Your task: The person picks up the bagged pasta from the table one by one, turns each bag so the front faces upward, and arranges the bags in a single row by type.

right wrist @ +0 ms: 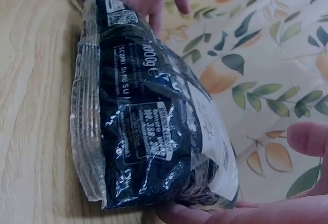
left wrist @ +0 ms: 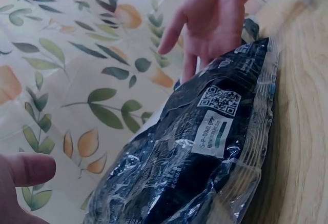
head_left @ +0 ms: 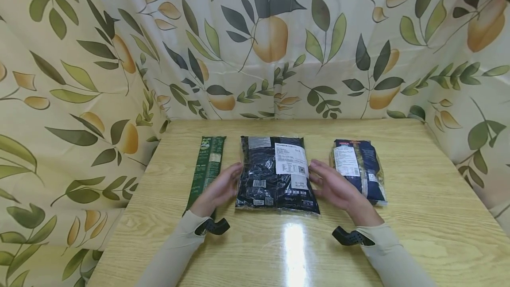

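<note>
A dark plastic food bag (head_left: 263,185) with white labels lies in the middle of the wooden table, its printed back facing up. My left hand (head_left: 226,184) is at the bag's left side, thumb held apart from it in the left wrist view. Against the right side is my right hand (head_left: 332,185). From the right wrist view, its fingers (right wrist: 205,215) lie along the bag's edge, partly hidden by it, while the thumb (right wrist: 307,138) stands away. A clear crimped seal (right wrist: 88,116) runs along the bag's near edge.
Left of the bag lies a long green packet (head_left: 207,165), partly covered by my left hand and wrist. To the right is a smaller blue packet (head_left: 368,167) with a white label. Behind the wooden table (head_left: 255,251) hangs a leaf-and-fruit patterned curtain (head_left: 247,79).
</note>
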`<state>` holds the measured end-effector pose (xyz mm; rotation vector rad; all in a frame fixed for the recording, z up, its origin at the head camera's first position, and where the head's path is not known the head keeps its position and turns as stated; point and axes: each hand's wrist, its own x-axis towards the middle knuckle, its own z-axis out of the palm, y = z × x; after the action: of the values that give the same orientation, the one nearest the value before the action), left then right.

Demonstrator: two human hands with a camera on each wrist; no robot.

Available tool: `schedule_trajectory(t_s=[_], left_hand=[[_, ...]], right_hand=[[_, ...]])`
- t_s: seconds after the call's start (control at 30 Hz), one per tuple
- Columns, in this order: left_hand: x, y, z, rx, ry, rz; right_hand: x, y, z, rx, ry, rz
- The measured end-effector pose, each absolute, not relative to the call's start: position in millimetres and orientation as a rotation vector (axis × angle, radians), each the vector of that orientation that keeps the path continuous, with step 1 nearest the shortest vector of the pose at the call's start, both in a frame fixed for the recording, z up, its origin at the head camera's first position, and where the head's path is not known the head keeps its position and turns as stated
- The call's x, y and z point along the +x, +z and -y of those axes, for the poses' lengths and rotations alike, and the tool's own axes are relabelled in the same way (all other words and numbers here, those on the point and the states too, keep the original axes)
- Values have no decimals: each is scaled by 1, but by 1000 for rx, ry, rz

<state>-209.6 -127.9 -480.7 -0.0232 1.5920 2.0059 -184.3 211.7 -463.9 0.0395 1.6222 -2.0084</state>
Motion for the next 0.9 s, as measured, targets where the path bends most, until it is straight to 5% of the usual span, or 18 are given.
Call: schedule_trajectory(t_s=[0.9], left_hand=[[-209, -459, 124, -77, 2035, -1534]], right_hand=[[-195, -472, -210, 170, -2061, -1544]])
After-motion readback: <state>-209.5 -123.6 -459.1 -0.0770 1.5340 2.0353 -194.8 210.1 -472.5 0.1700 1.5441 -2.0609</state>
